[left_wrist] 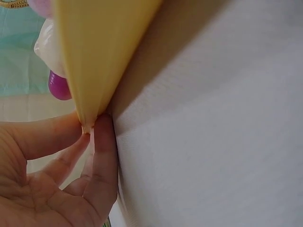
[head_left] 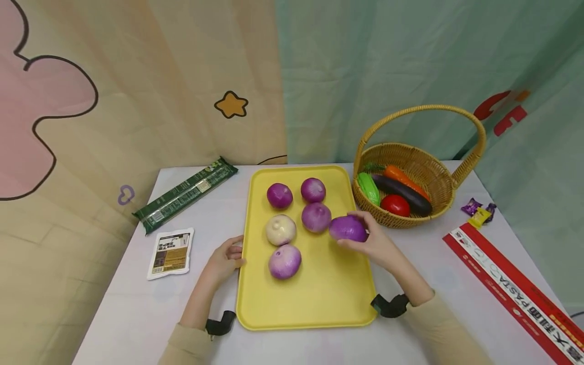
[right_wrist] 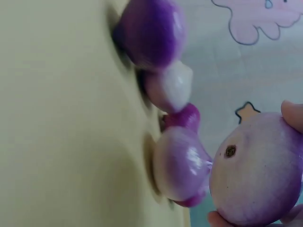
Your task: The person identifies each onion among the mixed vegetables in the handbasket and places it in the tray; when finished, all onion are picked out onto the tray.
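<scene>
My right hand (head_left: 371, 241) holds a purple onion (head_left: 348, 228) over the right side of a yellow tray (head_left: 315, 299). In the right wrist view this onion (right_wrist: 258, 172) shows its brown root end, with fingertips at its sides. My left hand (head_left: 224, 261) pinches the tray's left edge between thumb and fingers, as the left wrist view shows at the tray rim (left_wrist: 97, 90). On the tray sit several other onions: a pale one (head_left: 281, 229), a light purple one (head_left: 285, 261) in front of it, a purple one (head_left: 316, 218) beside the held onion, and two darker ones behind.
A wicker basket (head_left: 388, 220) with a tall handle holds toy-like vegetables, including an eggplant (head_left: 401, 194) and a tomato (head_left: 395, 205). Right of it lie small wrapped candies (head_left: 479, 217) and a red pasta box (head_left: 515, 289). A green packet (head_left: 184, 195) and a white pack (head_left: 171, 253) lie left.
</scene>
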Motion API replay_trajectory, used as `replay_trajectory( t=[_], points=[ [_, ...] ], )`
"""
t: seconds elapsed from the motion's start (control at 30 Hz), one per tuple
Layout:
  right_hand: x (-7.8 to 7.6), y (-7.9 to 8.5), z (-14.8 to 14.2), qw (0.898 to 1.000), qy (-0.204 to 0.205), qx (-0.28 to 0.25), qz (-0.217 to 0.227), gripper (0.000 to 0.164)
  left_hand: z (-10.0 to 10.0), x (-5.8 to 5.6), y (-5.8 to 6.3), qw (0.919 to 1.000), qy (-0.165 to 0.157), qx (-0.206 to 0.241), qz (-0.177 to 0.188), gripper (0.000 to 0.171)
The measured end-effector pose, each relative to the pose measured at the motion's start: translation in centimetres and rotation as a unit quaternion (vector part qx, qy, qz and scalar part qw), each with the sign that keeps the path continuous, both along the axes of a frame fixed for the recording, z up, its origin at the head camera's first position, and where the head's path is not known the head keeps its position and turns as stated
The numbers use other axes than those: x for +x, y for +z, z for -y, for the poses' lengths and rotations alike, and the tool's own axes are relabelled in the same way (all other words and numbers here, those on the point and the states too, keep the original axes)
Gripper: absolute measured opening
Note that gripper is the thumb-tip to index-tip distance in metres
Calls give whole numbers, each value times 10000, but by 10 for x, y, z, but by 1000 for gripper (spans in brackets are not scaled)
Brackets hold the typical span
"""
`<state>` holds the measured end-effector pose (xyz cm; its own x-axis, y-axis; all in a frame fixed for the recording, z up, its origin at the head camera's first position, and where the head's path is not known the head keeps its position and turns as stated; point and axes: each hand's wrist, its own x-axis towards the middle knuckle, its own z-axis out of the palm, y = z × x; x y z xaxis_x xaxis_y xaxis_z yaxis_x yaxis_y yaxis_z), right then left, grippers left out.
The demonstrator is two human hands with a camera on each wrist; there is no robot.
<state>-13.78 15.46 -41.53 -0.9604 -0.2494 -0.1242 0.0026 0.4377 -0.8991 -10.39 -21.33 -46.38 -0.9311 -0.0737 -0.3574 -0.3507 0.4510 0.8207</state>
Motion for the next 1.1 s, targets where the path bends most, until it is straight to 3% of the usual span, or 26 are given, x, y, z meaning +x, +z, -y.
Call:
replay_trajectory(
  t=[0.2, 0.4, 0.63, 0.93, 1.1],
  points=[
    [14, -29, 31, 9970, 287, 665, -270, 75, 0, -2, 0, 10000, 56, 50, 1, 61],
    [17, -42, 41, 9930, 386, 992, -521, 76, -3, 1, 1, 9999, 57, 116, -7, 60],
    [18, -45, 38, 9962, 290, 814, -127, 81, -4, 3, 0, 9999, 74, 128, 64, 61],
    [21, -42, 34, 9946, 494, 898, -159, 96, -5, 3, 1, 9999, 41, 99, 75, 60],
    [23, -32, 27, 9945, 513, 912, 59, 97, -5, 2, 1, 9999, 45, 49, 115, 61]
  ],
)
